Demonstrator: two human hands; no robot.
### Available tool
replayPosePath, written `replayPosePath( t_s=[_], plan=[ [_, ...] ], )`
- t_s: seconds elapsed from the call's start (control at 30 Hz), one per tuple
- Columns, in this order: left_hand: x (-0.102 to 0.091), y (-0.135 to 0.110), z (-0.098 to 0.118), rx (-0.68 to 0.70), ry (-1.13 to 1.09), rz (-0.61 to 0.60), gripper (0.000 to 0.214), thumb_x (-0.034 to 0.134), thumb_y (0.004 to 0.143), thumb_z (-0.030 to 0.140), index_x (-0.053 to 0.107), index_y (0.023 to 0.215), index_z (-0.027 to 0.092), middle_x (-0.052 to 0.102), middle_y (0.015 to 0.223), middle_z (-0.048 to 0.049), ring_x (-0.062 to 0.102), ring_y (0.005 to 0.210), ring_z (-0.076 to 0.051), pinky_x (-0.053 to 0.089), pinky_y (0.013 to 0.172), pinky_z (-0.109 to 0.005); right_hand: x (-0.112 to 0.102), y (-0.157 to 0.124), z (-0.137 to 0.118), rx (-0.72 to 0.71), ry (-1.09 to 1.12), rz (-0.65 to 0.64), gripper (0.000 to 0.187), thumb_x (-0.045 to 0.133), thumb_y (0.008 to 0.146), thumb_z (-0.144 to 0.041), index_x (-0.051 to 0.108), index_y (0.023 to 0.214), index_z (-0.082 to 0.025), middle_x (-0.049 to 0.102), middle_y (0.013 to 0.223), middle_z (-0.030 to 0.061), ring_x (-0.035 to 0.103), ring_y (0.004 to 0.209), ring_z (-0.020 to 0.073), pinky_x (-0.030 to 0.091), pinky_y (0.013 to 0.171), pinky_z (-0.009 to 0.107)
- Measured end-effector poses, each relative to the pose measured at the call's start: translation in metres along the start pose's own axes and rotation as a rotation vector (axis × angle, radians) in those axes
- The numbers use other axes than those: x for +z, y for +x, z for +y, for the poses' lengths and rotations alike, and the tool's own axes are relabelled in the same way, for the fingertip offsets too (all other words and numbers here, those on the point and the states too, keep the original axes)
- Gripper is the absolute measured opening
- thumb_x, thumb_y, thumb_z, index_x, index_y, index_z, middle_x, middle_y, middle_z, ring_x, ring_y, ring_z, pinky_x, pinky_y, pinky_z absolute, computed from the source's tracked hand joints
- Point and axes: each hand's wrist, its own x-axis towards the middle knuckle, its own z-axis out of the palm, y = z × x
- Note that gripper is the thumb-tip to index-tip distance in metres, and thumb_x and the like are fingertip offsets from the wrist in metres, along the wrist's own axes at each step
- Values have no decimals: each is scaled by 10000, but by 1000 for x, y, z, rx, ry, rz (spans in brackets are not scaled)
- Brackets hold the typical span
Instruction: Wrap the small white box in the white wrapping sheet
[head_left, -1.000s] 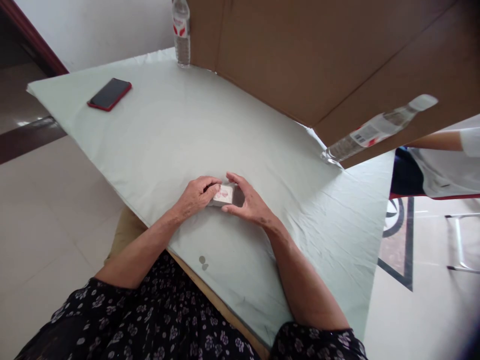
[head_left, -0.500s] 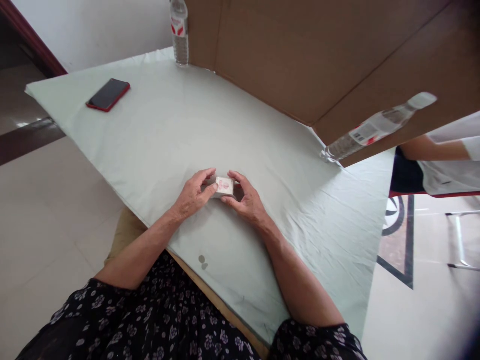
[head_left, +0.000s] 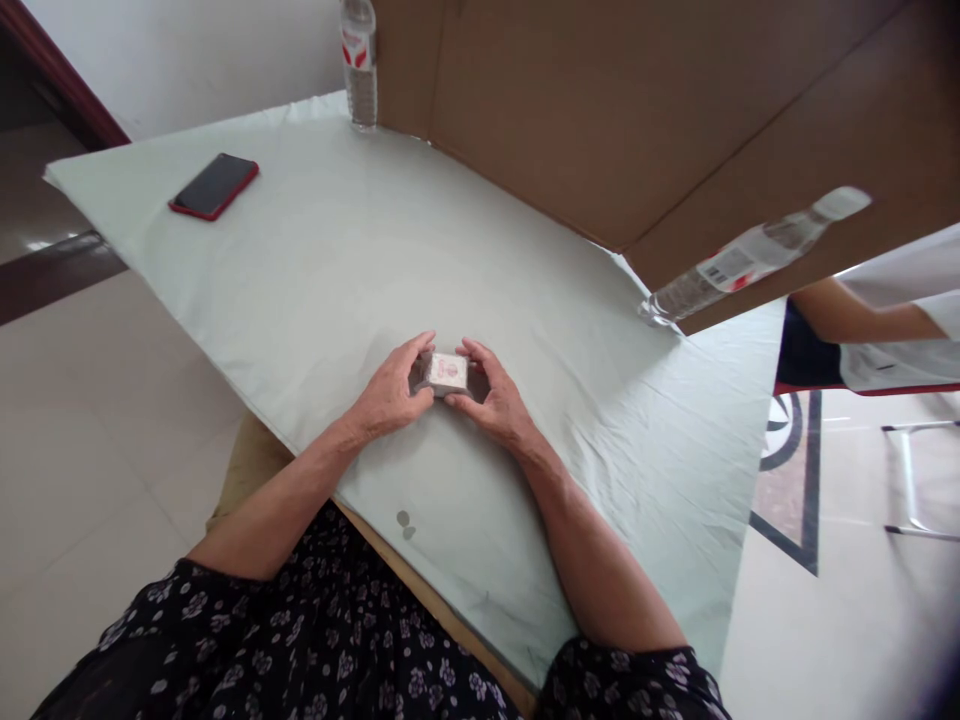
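A small deck of playing cards (head_left: 447, 373), white with a red pattern on top, sits between both my hands just above the pale green tablecloth (head_left: 315, 270). My left hand (head_left: 390, 392) curls round the deck's left side, thumb and fingers pinched on it. My right hand (head_left: 495, 400) grips the deck's right side the same way. Both forearms rest on the near part of the table.
A phone in a red case (head_left: 214, 186) lies at the far left corner. A water bottle (head_left: 360, 62) stands at the back beside a tall cardboard screen (head_left: 645, 110); another bottle (head_left: 742, 260) leans at its right end. Another person's arm (head_left: 862, 320) shows at the right.
Both hands have closed in a little tighter on the deck, which has barely shifted. The other person's arm at the right has moved lower.
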Motion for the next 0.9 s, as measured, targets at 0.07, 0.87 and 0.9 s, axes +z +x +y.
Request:
replayPosePath(
  t_s=[0.07, 0.87, 0.9],
  plan=[
    [0, 1, 3, -12, 14, 1, 774, 609, 772, 149, 400, 1517, 166, 591, 1419, -171, 596, 1259, -294, 493, 1093, -502, 3, -1, -1, 9, -11, 25, 752, 739, 831, -486, 441, 1498, -309, 598, 1436, 112, 566, 1312, 306, 404, 1152, 525],
    [-2, 9, -5, -47, -121, 236, 542, 557, 713, 152, 623, 1251, 141, 691, 1280, -149, 648, 1195, -286, 525, 1031, -477, 6, -3, -11, -40, -63, 291, 380, 630, 918, -509, 647, 1228, -290, 643, 1365, 111, 572, 1312, 288, 469, 1089, 531],
    [-2, 9, -4, -50, -119, 213, 555, 563, 713, 153, 618, 1265, 149, 683, 1299, -144, 638, 1215, -287, 518, 1045, -476, 5, -2, -12, -50, -71, 306, 341, 637, 917, -498, 669, 1183, -288, 654, 1345, 109, 583, 1298, 287, 466, 1093, 532]
  ],
)
